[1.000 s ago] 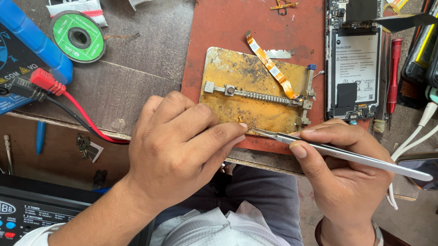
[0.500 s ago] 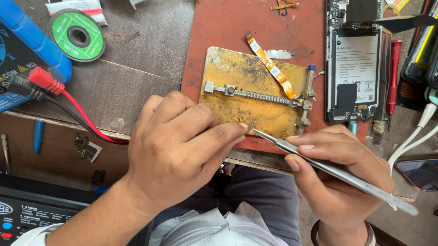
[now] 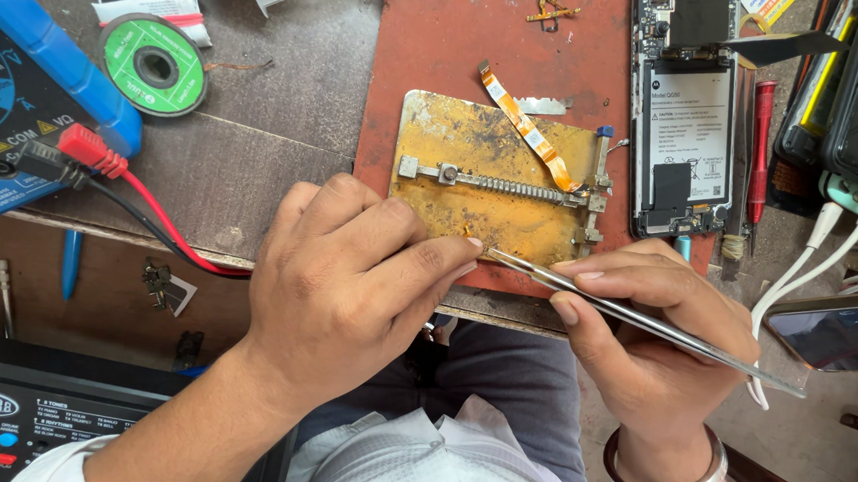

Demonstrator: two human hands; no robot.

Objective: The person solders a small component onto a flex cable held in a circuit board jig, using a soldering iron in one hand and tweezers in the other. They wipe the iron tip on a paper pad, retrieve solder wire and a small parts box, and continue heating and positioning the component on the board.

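While the person leans over the bench, the left hand (image 3: 348, 286) curls with its fingers close together, and the fingertips (image 3: 463, 248) press at the near edge of a yellow metal holder plate (image 3: 470, 209). I cannot tell if a tiny part sits under them. The hand seems to be there to keep things from sliding. The right hand (image 3: 649, 331) pinches a pair of long silver tweezers (image 3: 640, 321) between thumb and fingers, like holding a pencil. The thin tip points at the spot right by the left fingertips, so both hands meet at one small place.

The plate lies on a red mat (image 3: 439, 46) at the table's front edge, close to the body, likely for easy reach. An orange flat ribbon cable (image 3: 528, 129) lies across the plate's top. Just beside the plate, to the right, an opened phone (image 3: 685, 108) lies with its insides showing. Well apart on the left sit a green spool (image 3: 154, 63) and a blue meter (image 3: 26, 83) with a red lead (image 3: 156, 219).
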